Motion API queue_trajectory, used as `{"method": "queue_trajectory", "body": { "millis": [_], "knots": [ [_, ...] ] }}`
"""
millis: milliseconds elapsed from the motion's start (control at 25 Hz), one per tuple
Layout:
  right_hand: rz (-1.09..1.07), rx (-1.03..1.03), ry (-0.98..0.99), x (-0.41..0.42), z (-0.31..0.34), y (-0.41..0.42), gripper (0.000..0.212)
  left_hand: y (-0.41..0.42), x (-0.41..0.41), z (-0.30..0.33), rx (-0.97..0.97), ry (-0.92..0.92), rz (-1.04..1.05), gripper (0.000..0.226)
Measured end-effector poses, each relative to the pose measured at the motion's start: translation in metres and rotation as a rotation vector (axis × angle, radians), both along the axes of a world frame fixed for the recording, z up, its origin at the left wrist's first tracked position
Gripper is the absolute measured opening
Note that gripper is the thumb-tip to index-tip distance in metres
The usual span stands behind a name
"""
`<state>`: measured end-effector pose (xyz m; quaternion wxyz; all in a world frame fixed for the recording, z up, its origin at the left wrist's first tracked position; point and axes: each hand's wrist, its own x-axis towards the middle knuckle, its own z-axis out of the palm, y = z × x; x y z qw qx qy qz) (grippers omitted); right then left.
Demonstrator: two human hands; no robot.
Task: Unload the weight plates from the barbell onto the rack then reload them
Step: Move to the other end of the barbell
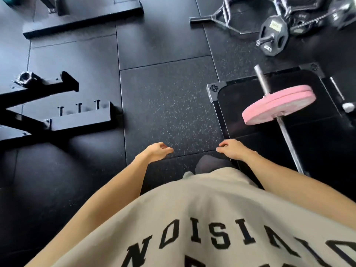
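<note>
Open floor between rack and barbell

Bare floor lay ahead of both hands, unblocked. The black rack crowded its left edge; the barbell with pink plates on a black platform closed the right.

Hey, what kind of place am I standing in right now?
Most likely a gym's free-weight area: pink weight plates sit on a barbell, a black 10 kg plate lies further off, and rubber floor tiles cover the ground.
</note>
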<state>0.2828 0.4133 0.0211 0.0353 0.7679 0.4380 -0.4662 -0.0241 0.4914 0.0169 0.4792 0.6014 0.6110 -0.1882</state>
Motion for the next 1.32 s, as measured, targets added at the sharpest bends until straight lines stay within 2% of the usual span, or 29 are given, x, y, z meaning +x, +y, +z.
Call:
{"method": "queue_trajectory", "body": {
  "millis": [360,560,760,1080,1320],
  "knots": [
    [0.218,-0.136,0.006,0.037,-0.029,0.26,0.039,0.215,0.016,-0.026,-0.09,0.069,0.078,0.051],
    [0.329,-0.086,-0.007,0.057,-0.003,0.447,0.042,0.366,0.018,0.005,0.057,0.05,0.23,0.047],
    [0.358,-0.014,-0.012,0.044,0.004,0.601,0.042,0.486,0.01,0.007,0.054,0.067,0.275,0.047],
    [0.48,-0.168,-0.089,0.004,-0.006,0.82,0.043,0.699,-0.043,-0.016,-0.009,0.079,0.284,0.051],
    [0.486,-0.01,-0.058,-0.06,0.019,1.004,0.038,0.862,-0.101,0.01,0.049,0.035,0.377,0.047]
  ]
}}
